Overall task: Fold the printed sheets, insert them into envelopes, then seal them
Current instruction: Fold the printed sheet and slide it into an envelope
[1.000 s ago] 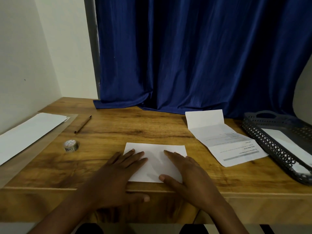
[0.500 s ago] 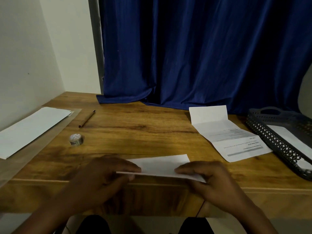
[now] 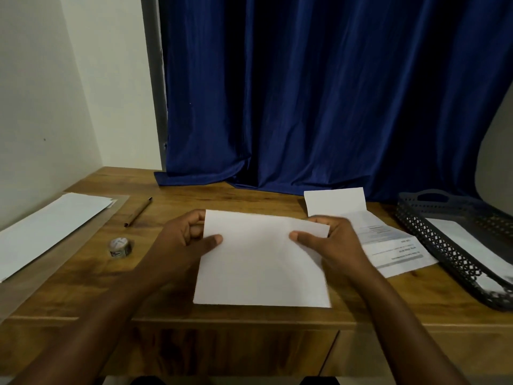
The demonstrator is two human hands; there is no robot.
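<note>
White sheet (image 3: 262,262) held up over the near edge of the wooden desk (image 3: 222,201), blank side facing.

Left hand (image 3: 183,243) and right hand (image 3: 330,245) both pinch its upper corners, thumbs in front. Just behind the right hand lies an unfolded printed sheet (image 3: 388,245), black mesh tray (image 3: 444,245) further right, tape roll (image 3: 120,247), pencil (image 3: 138,212) and envelopes (image 3: 47,229) off left, blue curtain (image 3: 319,93) at the back.

White sheet (image 3: 263,262) pinched between left hand (image 3: 183,243) and right hand (image 3: 330,245) above wooden desk (image 3: 222,198).
</note>
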